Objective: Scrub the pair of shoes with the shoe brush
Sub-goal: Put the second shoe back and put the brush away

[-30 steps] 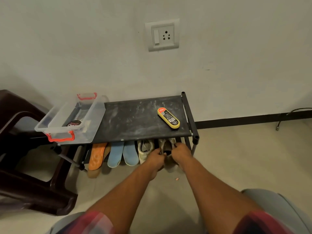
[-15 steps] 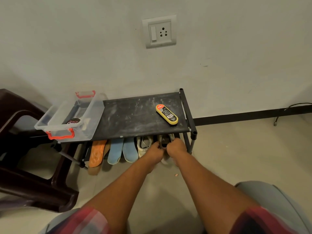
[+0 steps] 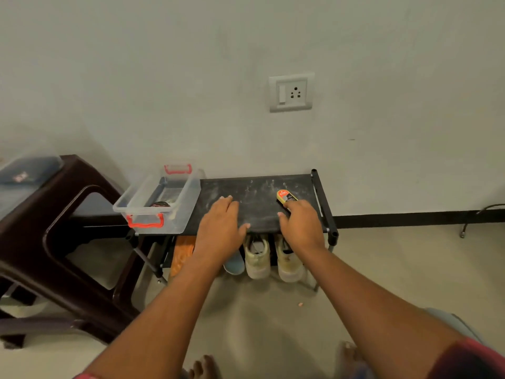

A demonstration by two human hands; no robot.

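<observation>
Your left hand [image 3: 218, 228] lies flat, fingers straight, on the dusty black surface [image 3: 259, 192]. Your right hand [image 3: 300, 228] covers most of the oval yellow shoe brush [image 3: 284, 196], and you cannot tell whether it grips. The scuffed cream shoes [image 3: 257, 258] sit underneath, partly hidden.

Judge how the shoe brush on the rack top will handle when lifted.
Probably light and stiff: the shoe brush is a small oval block partly under the right hand. Its glossy labelled back may be slippery. Lying flat on the rack top, it seems unlikely to roll.
</observation>
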